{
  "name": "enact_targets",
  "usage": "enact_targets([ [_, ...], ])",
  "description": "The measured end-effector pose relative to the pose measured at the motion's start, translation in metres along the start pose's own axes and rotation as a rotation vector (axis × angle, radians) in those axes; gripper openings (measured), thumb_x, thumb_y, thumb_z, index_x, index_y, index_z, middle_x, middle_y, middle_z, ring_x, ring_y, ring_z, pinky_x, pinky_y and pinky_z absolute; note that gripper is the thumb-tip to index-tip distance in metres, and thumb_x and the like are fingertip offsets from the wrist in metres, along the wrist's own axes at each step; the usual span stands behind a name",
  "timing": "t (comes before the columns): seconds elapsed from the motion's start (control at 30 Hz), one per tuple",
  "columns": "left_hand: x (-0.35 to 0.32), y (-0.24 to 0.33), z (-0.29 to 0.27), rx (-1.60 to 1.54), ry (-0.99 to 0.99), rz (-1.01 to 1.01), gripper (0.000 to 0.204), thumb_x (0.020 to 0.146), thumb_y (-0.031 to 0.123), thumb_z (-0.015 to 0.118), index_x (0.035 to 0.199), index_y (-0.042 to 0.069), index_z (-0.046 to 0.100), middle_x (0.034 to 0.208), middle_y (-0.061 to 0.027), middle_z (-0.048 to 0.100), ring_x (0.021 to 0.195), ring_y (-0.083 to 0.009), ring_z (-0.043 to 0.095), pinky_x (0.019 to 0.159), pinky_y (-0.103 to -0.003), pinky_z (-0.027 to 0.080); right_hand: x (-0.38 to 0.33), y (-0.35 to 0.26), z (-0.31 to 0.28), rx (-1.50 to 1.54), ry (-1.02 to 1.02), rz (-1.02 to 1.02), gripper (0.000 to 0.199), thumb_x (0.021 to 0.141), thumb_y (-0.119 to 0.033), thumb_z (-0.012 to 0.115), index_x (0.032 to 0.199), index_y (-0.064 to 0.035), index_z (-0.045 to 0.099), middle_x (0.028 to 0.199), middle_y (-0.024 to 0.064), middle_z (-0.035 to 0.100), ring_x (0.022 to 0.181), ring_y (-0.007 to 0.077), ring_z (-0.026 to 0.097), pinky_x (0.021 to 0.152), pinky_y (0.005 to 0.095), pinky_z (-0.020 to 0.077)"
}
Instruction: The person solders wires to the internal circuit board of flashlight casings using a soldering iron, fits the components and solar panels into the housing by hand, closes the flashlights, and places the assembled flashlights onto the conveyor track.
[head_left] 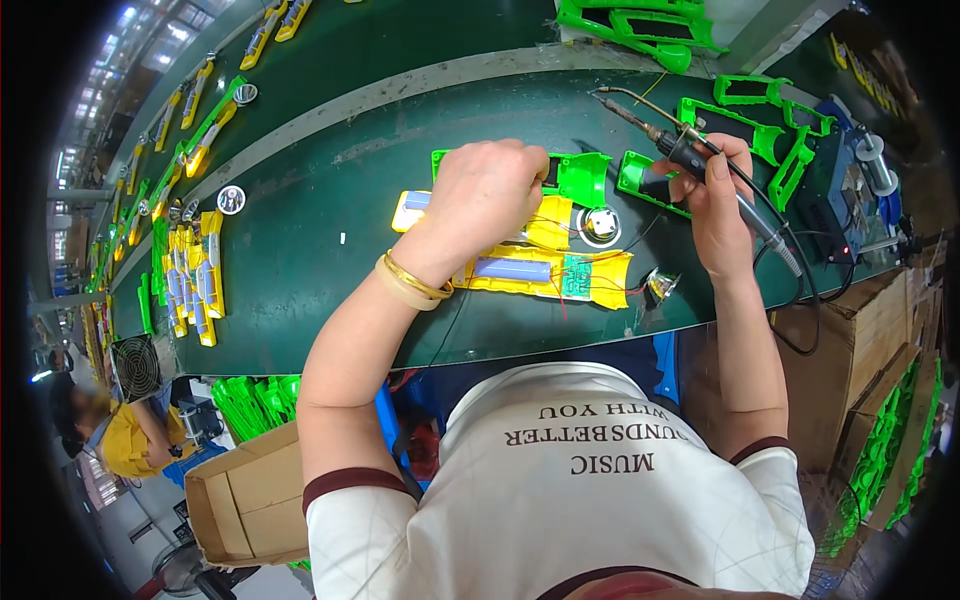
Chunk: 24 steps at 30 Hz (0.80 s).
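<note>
In the head view, your right hand (722, 215) pinches the iron (686, 155) between thumb and fingers, its tip up and to that hand's left, while your left hand (490, 195) curls over the upper case (553, 222) (what its fingertips grip, I can't tell). The lower case (612, 280) lies just nearer you, so you'd do well to steady the work and keep the tip off the yellow plastic and the lamp (601, 228) right of your left hand.
</note>
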<state>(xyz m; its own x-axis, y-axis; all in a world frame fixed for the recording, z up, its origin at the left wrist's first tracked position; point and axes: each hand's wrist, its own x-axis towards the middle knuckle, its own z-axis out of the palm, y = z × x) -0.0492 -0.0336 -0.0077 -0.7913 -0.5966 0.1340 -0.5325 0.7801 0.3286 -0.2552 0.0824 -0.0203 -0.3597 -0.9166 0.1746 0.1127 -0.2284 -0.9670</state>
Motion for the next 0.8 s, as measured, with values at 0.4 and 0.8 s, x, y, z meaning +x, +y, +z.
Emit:
enact_targets([
  [0.4,-0.004,-0.057,-0.039,-0.046,0.060,0.052,0.027,0.080,0.017,0.060,0.104,0.005,0.062,0.111,-0.0106,0.059,0.103,-0.0254,0.053,0.088,-0.034,0.043,-0.053,-0.007,-0.050,0.048,0.276,-0.166,0.031,0.094,-0.036,0.040,0.105,-0.0071,0.041,0.085,0.0127,0.058,0.072,0.0184,0.055,0.057,0.0253,0.0361],
  [0.8,-0.057,-0.044,-0.056,-0.163,-0.061,0.343,0.037,0.065,0.007,0.063,0.102,0.006,0.056,0.114,-0.0119,0.054,0.111,-0.0308,0.049,0.092,-0.039,0.038,-0.084,0.012,-0.059,-0.126,0.407,-0.265,0.042,0.092,-0.044,0.039,0.111,-0.0060,0.036,0.085,0.0134,0.057,0.069,0.0191,0.053,0.061,0.0259,0.0396],
])
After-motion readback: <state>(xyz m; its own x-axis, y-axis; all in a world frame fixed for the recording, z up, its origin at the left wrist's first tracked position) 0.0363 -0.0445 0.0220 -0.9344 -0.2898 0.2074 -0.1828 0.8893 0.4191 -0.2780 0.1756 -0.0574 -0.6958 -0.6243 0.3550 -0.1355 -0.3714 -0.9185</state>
